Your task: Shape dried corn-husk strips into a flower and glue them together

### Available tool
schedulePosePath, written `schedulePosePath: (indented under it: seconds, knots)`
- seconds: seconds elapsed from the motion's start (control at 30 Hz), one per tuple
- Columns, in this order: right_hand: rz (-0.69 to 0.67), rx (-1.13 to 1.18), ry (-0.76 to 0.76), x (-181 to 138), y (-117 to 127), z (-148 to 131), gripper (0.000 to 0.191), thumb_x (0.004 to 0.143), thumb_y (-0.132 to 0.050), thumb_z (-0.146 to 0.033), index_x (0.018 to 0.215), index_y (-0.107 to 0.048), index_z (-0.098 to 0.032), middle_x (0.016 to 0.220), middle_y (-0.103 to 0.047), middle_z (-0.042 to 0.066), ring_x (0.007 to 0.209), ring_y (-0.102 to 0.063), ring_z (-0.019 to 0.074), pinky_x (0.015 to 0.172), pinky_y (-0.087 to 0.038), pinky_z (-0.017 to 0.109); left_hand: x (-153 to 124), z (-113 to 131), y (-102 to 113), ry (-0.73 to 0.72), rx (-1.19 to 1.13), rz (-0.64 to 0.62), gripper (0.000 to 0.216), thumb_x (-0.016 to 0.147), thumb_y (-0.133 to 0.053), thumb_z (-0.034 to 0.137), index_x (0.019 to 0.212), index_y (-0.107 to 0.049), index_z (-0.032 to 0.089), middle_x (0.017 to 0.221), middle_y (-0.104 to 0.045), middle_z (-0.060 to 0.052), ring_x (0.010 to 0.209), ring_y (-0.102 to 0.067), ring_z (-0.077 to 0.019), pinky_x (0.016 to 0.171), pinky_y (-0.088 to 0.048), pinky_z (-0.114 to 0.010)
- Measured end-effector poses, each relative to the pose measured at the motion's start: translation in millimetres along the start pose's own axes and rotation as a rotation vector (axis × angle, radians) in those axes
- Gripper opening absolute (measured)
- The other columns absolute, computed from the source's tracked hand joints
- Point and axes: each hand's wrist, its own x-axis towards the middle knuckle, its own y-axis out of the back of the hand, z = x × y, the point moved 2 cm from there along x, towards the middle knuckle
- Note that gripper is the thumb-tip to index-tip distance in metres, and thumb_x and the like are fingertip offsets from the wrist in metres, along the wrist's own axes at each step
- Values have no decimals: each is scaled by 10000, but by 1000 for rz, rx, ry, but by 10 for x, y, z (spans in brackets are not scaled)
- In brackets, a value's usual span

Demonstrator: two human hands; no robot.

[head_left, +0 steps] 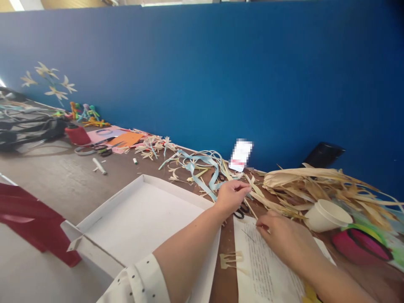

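Observation:
My left hand [232, 196] is closed in a pinch beside the strewn dried corn husk strips [268, 204]. What its fingertips hold is too small to name. Lower and to the right, my right hand [280, 233] is also closed, thumb against fingers, over a printed sheet of paper [259, 269]. Its grip is partly hidden. A thin pale strip [251, 208] runs between the two hands; I cannot tell whether either one holds it. Black scissors handles [239, 213] show just below my left hand. A small cut husk piece with prongs [231, 260] lies at the paper's left edge.
An open white box lid [142, 219] lies under my left forearm. Light blue ribbon [205, 166], a bright phone [241, 155], a husk bundle [309, 185], a cream cup [328, 215] and a pink roll [360, 246] surround my hands. A blue partition [202, 80] borders the table.

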Motion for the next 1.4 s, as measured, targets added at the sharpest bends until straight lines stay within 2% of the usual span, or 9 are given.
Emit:
schedulePosePath:
  seconds: [0.13, 0.4, 0.67, 0.73, 0.83, 1.03, 1.13, 1.27, 1.4]
  knots:
    - [-24, -51, 23, 180, -53, -141, 253, 826, -428, -248, 753, -667, -286, 874, -614, 16, 792, -613, 226, 549, -283, 314, 13, 7, 13, -51, 24, 54, 162, 752, -608, 278, 819, -712, 172, 812, -694, -26, 759, -614, -141, 732, -466, -245]
    - [-80, -105, 21, 319, -113, -231, 174, 758, -509, -254, 813, -674, -243, 926, -638, 77, 818, -616, 274, 590, -333, 331, 9, -9, 21, -89, 46, 50, 158, 754, -611, 279, 835, -715, 194, 875, -701, -17, 812, -626, -142, 786, -474, -251]
    - [-115, 18, -5, 277, -70, -190, 194, 736, -456, -193, 683, -630, -260, 771, -647, 33, 676, -585, 218, 527, -269, 305, 7, -44, 10, -94, 63, 34, 161, 758, -605, 286, 846, -712, 205, 894, -701, -12, 843, -626, -145, 802, -470, -253]
    - [-115, 150, -50, 252, -64, -87, 162, 735, -479, -230, 679, -627, -263, 764, -644, 18, 667, -567, 202, 532, -282, 299, 11, -53, 7, -82, 58, 39, 163, 756, -606, 295, 839, -711, 201, 882, -700, -12, 831, -625, -146, 787, -471, -251]
    - [-88, 524, -102, 202, -73, 120, 139, 745, -529, -333, 694, -622, -243, 695, -618, 4, 624, -536, 163, 550, -326, 279, 14, -59, -3, -50, 35, 41, 171, 752, -606, 302, 833, -709, 193, 856, -699, -15, 808, -624, -148, 766, -473, -252]
    - [14, 1298, -371, 90, -46, 364, 303, 654, -682, -478, 750, -617, -198, 490, -477, -46, 458, -388, 87, 445, -296, 209, -11, -12, -38, -38, -32, -43, 158, 744, -599, 273, 782, -709, 166, 817, -697, -32, 778, -622, -155, 749, -471, -248]
    - [107, 1566, -453, 75, 20, 304, 331, 583, -772, -409, 776, -613, -192, 539, -500, -50, 474, -391, 60, 429, -305, 165, -14, -13, -62, -40, -63, -52, 150, 730, -609, 265, 758, -709, 157, 800, -694, -36, 757, -615, -151, 746, -467, -246]
    - [345, 1881, -483, 140, 112, 97, 382, 501, -828, -322, 785, -619, -176, 705, -569, -34, 520, -436, 43, 421, -349, 135, -8, -72, -92, 11, -125, -46, 179, 722, -618, 297, 771, -705, 149, 772, -690, -36, 716, -605, -149, 704, -470, -247]
    - [552, 2019, -534, 280, 101, -176, 376, 510, -806, -318, 805, -626, -170, 815, -626, -2, 507, -445, 36, 400, -353, 128, 9, -105, -84, 24, -135, -31, 195, 724, -620, 317, 784, -703, 150, 744, -680, -27, 683, -589, -138, 673, -465, -244]
